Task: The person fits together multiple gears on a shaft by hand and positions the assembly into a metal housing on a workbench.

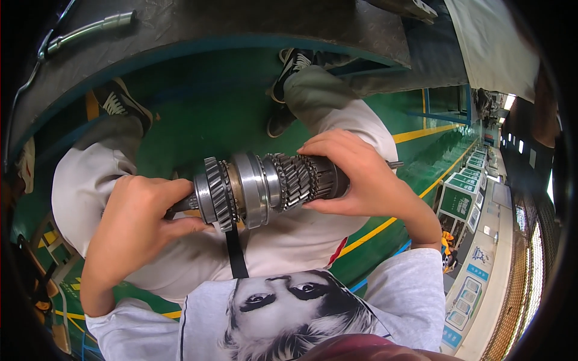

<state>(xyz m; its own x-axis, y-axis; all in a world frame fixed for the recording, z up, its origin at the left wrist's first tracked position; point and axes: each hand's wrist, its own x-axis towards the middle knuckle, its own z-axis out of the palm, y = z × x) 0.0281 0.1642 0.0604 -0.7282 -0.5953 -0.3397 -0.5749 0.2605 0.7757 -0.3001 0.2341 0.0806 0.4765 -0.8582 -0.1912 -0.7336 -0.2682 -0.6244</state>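
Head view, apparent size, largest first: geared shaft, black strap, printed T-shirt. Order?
1. Printed T-shirt, the widest; it also looks nearer the camera, which may inflate it.
2. Geared shaft, clearly second, though both hands hide parts of it.
3. Black strap, a narrow strip.

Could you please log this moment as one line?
gear shaft assembly: held over lap | left hand: gripping splined shaft end | right hand: gripping dark hub end
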